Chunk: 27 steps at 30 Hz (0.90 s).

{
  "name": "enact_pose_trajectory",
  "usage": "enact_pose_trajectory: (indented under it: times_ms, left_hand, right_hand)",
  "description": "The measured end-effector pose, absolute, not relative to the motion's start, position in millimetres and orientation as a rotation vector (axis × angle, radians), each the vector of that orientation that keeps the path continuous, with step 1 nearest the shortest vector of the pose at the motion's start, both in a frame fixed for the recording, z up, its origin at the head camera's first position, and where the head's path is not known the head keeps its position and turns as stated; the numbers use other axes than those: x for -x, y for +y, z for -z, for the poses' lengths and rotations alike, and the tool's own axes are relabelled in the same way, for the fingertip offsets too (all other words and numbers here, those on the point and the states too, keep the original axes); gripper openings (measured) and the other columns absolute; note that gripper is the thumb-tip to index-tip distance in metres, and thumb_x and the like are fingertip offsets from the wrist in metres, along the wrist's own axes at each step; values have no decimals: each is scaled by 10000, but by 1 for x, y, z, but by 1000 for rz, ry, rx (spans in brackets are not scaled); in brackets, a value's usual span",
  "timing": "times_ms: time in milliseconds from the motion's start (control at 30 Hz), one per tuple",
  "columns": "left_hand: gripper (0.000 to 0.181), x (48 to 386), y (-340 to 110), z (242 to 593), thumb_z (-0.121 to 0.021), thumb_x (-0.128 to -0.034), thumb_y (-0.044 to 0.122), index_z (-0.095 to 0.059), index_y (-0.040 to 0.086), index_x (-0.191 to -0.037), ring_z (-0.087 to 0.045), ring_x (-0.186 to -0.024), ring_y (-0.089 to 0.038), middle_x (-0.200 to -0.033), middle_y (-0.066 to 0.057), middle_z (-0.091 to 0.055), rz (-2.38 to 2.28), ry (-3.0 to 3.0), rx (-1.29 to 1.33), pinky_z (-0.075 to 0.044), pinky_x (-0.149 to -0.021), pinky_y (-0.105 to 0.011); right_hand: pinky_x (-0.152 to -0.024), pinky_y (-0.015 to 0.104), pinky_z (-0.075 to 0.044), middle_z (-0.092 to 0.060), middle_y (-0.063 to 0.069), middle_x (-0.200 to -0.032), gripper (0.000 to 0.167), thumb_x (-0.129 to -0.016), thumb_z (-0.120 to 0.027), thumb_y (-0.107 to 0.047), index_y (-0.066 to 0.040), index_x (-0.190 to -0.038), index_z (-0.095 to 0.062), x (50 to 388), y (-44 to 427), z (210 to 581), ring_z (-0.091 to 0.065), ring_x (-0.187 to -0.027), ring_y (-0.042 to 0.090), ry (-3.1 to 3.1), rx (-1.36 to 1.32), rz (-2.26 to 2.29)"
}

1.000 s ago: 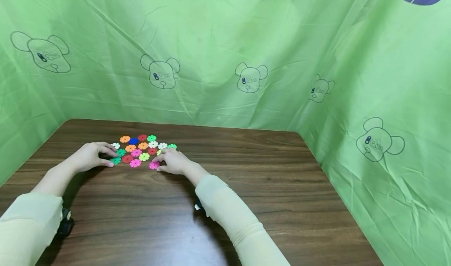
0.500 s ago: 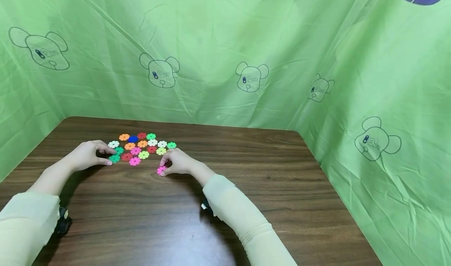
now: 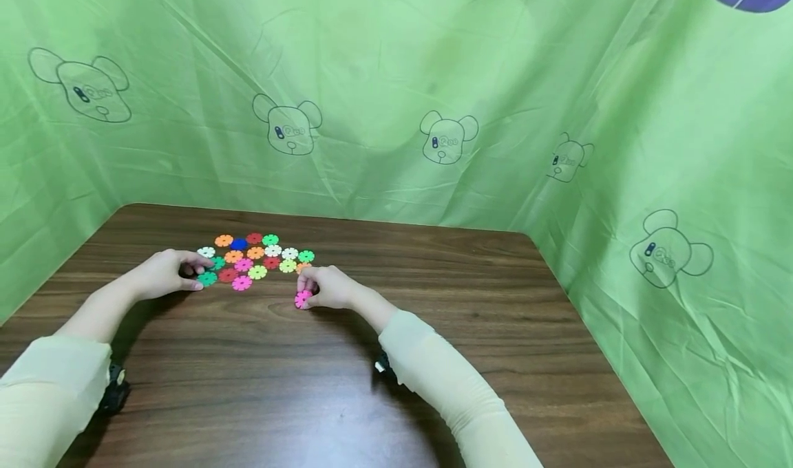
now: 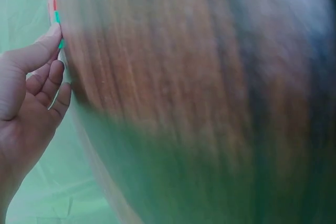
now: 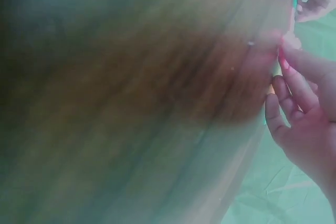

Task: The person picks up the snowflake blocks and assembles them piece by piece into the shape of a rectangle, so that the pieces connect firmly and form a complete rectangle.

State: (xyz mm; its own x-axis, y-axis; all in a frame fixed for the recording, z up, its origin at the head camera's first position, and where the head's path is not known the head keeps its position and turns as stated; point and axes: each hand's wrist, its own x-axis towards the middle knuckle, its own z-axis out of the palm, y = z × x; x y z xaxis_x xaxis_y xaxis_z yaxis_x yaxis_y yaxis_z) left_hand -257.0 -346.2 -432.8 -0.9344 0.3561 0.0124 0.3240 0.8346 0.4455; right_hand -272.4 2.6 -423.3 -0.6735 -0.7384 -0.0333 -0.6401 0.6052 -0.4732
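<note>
Several notched plastic snowflake discs lie flat in a loose cluster at the table's far left. My left hand [image 3: 166,274] rests at the cluster's left edge, its thumb and fingers touching a teal snowflake disc [image 3: 207,278]. In the left wrist view the thumb [image 4: 39,51] lies against the teal edge, and the other fingers are loosely bent. At the cluster's front right, my right hand [image 3: 330,288] pinches a pink snowflake disc [image 3: 302,299] between thumb and fingers, tilted up. Just behind these fingers an orange disc [image 3: 302,268] is partly hidden.
A brown wood-grain table [image 3: 334,358] carries everything. Green cloth [image 3: 372,62] with printed bear heads hangs behind and at both sides. Another pink disc [image 3: 242,283] and a yellow-green disc [image 3: 257,272] lie between the hands. A blue disc [image 3: 239,245] sits toward the back.
My right hand has drawn the pink disc rightward, away from the cluster, and tilted it up. The orange disc behind the fingers has come into view. My left hand has stayed nearly in place.
</note>
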Motion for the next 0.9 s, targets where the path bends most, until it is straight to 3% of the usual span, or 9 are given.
enact_pose_trajectory:
  times_ms: [167, 333, 500, 667, 900]
  left_hand:
    - [325, 251, -337, 430, -777, -760, 115, -685, 80, -1070, -561, -858, -202, -892, -11, -602, -681, 2970, -552, -463, -742, -401]
    - [137, 247, -331, 428, -765, -766, 85, -690, 140, -866, -536, -773, -144, -837, 24, -594, -637, 3027, -618, -455, -678, -335]
    - [123, 245, -326, 426, -758, -791, 139, -662, 212, -765, -511, -728, -80, -800, 72, -582, -621, 3055, -687, -442, -657, -294]
    - [161, 240, -317, 421, -792, -759, 157, -656, 238, -729, -461, -659, -33, -731, 100, -533, -668, 3106, -754, -409, -589, -235]
    - [123, 230, -293, 402, -779, -767, 126, -676, 193, -762, -517, -671, -58, -747, 104, -612, -699, 3175, -785, -441, -582, -249]
  right_hand:
    - [-622, 135, -463, -642, -89, -740, 171, -808, -748, -112, -145, -884, -598, 267, 15, 427, -579, -663, -3, 2581, 1023, 860]
    - [-621, 137, -482, -656, -61, -761, 178, -811, -728, -69, -126, -942, -620, 261, 30, 423, -589, -653, 8, 2567, 974, 916]
    - [-609, 168, -507, -675, -15, -783, 129, -824, -708, -42, -98, -928, -654, 255, 47, 409, -599, -656, 30, 2548, 914, 979]
    - [-555, 216, -529, -683, 11, -756, 76, -842, -691, -34, -81, -898, -669, 253, 66, 395, -641, -637, 102, 2532, 856, 1073]
    - [-573, 349, -566, -679, 27, -754, 64, -844, -697, -60, -90, -897, -677, 254, 93, 379, -669, -670, 254, 2575, 805, 1145]
